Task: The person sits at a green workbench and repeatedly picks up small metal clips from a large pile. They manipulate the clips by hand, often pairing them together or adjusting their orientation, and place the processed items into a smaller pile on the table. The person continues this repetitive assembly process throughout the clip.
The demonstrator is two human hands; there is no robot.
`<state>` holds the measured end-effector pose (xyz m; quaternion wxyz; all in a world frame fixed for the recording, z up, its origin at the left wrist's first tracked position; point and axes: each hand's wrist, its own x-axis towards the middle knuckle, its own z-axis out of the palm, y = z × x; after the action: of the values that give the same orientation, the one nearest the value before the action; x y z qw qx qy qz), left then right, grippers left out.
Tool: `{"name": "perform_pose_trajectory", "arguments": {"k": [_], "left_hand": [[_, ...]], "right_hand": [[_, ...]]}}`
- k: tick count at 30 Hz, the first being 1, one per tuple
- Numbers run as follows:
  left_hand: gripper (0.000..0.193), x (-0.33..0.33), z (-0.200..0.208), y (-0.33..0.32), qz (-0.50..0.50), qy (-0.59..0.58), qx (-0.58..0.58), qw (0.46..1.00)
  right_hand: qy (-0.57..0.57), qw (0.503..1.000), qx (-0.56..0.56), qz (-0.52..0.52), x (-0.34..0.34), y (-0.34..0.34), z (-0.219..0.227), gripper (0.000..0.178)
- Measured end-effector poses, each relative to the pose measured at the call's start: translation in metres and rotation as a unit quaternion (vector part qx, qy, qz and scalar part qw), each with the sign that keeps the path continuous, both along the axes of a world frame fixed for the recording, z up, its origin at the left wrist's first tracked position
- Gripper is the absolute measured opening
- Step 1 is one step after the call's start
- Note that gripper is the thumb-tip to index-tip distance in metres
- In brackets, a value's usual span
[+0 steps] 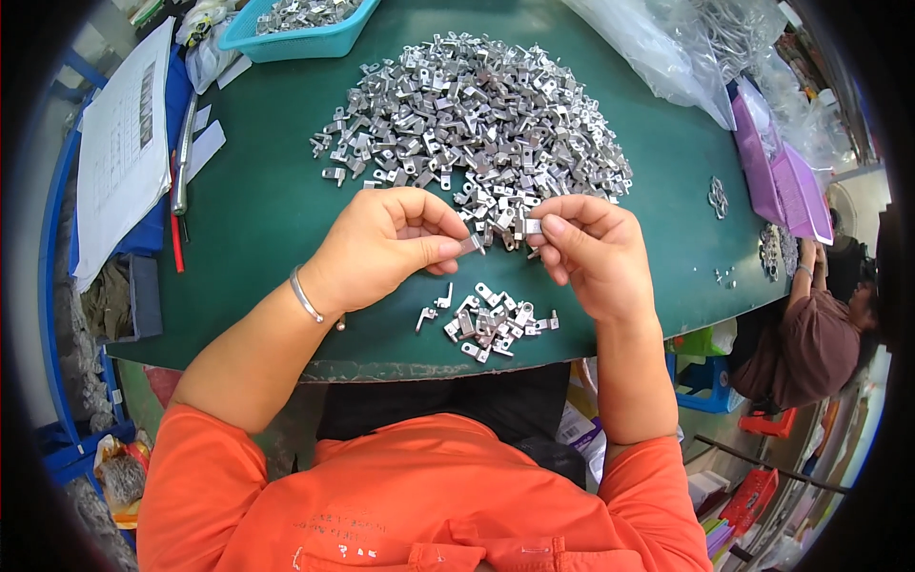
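Note:
Between the thumb and fingers of my left hand (pixel 391 238) is a small silvery metal bracket (pixel 471 245). My right hand (pixel 596 248) pinches another metal bracket (pixel 532 227), held a little higher and to the right. The two pieces are apart. Just beyond my fingers a large heap of similar metal brackets (pixel 477 114) spreads over the green table (pixel 257 219). Closer to me, below both hands, lies a small loose pile of the same brackets (pixel 496 324), with a few pieces off to its left.
At the back left stands a turquoise basket (pixel 295 38) of metal parts. Written sheets (pixel 124 153) and a red pen (pixel 176 229) lie along the left side. Plastic bags (pixel 667 48) and purple baskets (pixel 777 172) line the right, where another person (pixel 805 343) sits.

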<state>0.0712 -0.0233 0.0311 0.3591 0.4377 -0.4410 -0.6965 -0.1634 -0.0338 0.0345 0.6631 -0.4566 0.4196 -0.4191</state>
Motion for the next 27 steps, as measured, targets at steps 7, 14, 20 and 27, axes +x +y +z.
{"name": "perform_pose_trajectory", "arguments": {"k": [7,14,20,27], "left_hand": [[0.014,0.014,0.005,0.004,-0.234,-0.195,-0.18,0.935],[0.019,-0.012,-0.013,0.004,-0.041,-0.278,-0.412,0.867],[0.027,-0.024,-0.024,0.003,-0.006,-0.333,-0.459,0.824],[0.032,-0.025,-0.024,0.007,0.016,-0.348,-0.455,0.819]], "right_hand": [[0.281,0.867,-0.394,0.118,0.003,0.036,-0.002,0.013],[0.414,0.747,-0.519,0.024,0.016,-0.002,-0.009,0.021],[0.407,0.753,-0.517,-0.02,0.015,-0.009,-0.015,0.02],[0.321,0.811,-0.486,0.056,-0.004,0.016,-0.007,0.018]]}}
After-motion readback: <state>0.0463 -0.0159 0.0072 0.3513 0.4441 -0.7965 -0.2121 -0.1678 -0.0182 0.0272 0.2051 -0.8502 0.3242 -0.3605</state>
